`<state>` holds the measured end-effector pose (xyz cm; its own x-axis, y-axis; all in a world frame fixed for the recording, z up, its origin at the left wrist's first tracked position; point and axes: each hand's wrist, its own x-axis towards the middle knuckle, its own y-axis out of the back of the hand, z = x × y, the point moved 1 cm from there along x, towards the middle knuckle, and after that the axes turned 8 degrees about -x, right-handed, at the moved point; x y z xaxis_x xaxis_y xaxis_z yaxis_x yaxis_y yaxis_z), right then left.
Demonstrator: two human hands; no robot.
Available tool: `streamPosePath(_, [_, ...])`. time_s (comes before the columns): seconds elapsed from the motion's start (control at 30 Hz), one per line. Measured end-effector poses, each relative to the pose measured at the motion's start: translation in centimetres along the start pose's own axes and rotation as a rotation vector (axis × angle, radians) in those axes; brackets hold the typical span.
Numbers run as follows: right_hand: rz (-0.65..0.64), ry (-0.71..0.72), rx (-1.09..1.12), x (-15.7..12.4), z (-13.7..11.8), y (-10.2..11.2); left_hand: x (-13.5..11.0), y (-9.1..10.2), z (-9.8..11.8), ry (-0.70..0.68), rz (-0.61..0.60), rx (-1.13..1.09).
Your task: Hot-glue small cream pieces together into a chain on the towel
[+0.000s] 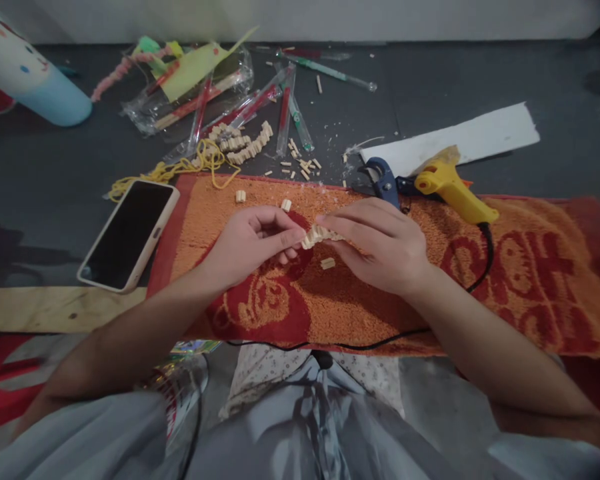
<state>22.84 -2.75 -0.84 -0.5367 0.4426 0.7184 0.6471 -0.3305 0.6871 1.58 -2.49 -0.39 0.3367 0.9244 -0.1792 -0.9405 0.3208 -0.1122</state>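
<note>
Both my hands meet over an orange and red towel spread on the dark floor. My left hand is curled, its fingertips pinching one end of a short row of small pale wooden pieces. My right hand pinches the other end of that row, fingers pressed together. One loose wooden piece lies on the towel just below the row. Two more loose pieces lie on the towel's far side.
A yellow glue gun with a black cord and blue-handled cutters lie at the towel's far edge. A phone rests at left, yellow string, more wooden pieces and plastic-wrapped sticks beyond. A white strip lies at right.
</note>
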Motion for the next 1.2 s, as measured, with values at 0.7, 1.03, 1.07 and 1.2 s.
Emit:
streamPosePath(0.7, [0.036, 0.005, 0.006, -0.2, 0.1, 0.0, 0.9, 1.9, 0.5, -0.242, 0.148, 0.477])
streamPosePath(1.03, [0.051, 0.047, 0.028, -0.2, -0.2, -0.5, 1.1, 0.1, -0.2, 0.072, -0.023, -0.014])
streamPosePath(1.07, [0.053, 0.052, 0.033, -0.2, -0.2, -0.5, 1.2, 0.2, -0.2, 0.068, -0.003, 0.002])
streamPosePath(1.2, [0.048, 0.035, 0.027, -0.3, 0.0, -0.6, 1.6, 1.7, 0.0, -0.081, 0.162, 0.247])
